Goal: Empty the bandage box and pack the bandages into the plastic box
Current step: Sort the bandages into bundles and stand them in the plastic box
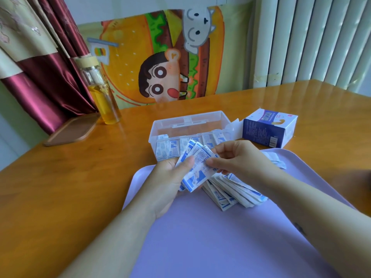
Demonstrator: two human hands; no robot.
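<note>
my left hand is curled round a small stack of bandages, held fanned and tilted up so i can square the edges. my right hand pinches the top wrapper between thumb and fingertips, probably to straighten it or peel it off the stack.

the plastic box sits open on the table just beyond my hands, near enough that loading it is a short reach. a row of bandages stands upright against its near wall, which i judge packs tighter than laying them flat. the back part looks unfilled.

the loose pile lies on the purple tray just under my right hand, so stray wrappers stay gathered rather than sliding over the wood.

the bandage box lies on its side to the right of the plastic box, flap open toward it. it looks emptied, though i cannot see inside.

i judge the packing partly done.
</note>
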